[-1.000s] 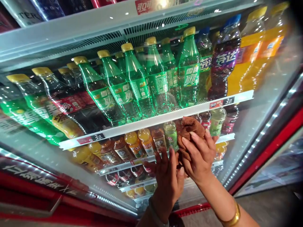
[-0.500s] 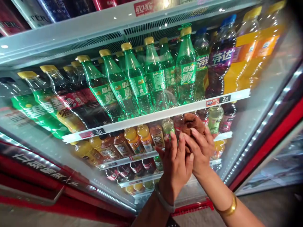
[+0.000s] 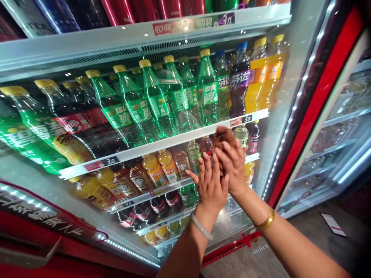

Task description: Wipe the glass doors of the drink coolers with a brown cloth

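Observation:
My right hand (image 3: 233,168) holds a brown cloth (image 3: 223,133) against the glass door of a drinks fridge. The cloth bulges out above its fingers, and part of it is hidden behind them. Just to the left, my left hand (image 3: 209,184) lies with its fingers stretched and spread towards the glass, its thumb side beside the right hand. Whether it touches the cloth cannot be made out. Behind the glass, small juice bottles (image 3: 166,164) stand near the left fingertips. Green Sprite bottles (image 3: 208,87) are on the shelf above the hands.
Orange soda bottles (image 3: 256,79) stand at that shelf's right end, large bottles (image 3: 31,135) at its left. Cans (image 3: 118,11) fill the top shelf. A red door frame (image 3: 327,69) runs down the right side. A white card-like item (image 3: 333,224) lies on the floor.
The view has shifted, showing more of the fridge's right side and the floor. Both hands and the cloth appear slightly further left and up in view, the cloth more covered by fingers.

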### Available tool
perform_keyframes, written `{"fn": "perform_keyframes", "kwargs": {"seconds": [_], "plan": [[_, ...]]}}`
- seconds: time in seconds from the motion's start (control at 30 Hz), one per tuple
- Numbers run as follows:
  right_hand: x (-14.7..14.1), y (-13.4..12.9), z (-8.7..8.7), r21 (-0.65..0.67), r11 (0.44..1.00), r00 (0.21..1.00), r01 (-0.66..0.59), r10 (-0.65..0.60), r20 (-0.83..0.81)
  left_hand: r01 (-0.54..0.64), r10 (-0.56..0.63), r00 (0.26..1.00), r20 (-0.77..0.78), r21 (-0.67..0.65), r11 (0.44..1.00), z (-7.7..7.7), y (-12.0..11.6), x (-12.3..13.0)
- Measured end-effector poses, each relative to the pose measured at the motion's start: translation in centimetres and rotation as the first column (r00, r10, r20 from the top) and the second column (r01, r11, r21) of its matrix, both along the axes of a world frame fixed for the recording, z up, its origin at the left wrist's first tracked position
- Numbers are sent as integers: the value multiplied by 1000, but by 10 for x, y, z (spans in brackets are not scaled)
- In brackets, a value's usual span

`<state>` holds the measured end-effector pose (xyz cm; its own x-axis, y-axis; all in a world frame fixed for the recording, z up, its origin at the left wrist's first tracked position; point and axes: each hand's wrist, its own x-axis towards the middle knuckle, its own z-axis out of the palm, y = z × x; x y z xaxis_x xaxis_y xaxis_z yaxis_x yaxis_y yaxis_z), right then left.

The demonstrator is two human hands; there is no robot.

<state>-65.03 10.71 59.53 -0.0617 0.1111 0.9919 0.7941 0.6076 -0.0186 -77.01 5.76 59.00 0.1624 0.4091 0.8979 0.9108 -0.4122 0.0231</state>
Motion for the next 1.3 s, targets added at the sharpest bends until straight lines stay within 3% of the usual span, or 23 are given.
{"fn": "perform_keyframes", "kwargs": {"seconds": [0.17, 0.27, 0.4, 0.5, 0.67, 0.8, 0.97, 1.07, 1.17, 1.3], "plan": [[40, 1, -26, -9, 996, 973, -90, 90, 213, -27, 26, 998, -63, -10, 1000, -11, 3, 24], [72, 15, -20, -34, 991, 964, -130, 135, 228, -48, 43, 993, -107, -44, 998, -4, 12, 55], [85, 28, -4, -86, 981, 958, -175, 190, 214, -117, 117, 993, -7, -82, 990, 12, 21, 86], [95, 26, -7, -75, 970, 941, -230, 241, 235, -180, 177, 983, -39, -104, 978, 5, 19, 95], [135, 34, -7, 6, 956, 920, -293, 280, 274, -242, 213, 959, -186, -154, 958, -11, 19, 110], [141, 42, 3, 26, 976, 961, -215, 207, 186, -265, 255, 957, -140, -53, 963, -2, 33, 120], [153, 44, -11, 66, 980, 958, -188, 168, 231, -249, 255, 966, -50, 108, 963, 7, 48, 127], [175, 49, -14, 49, 986, 956, -161, 144, 255, -238, 243, 969, -32, 119, 964, 8, 55, 141], [181, 58, -12, 52, 988, 981, -145, 137, 135, -204, 209, 978, -28, 114, 972, 7, 60, 162], [193, 69, -16, 65, 979, 975, -195, 186, 121, -163, 173, 981, -81, 121, 979, -2, 68, 180]]}}
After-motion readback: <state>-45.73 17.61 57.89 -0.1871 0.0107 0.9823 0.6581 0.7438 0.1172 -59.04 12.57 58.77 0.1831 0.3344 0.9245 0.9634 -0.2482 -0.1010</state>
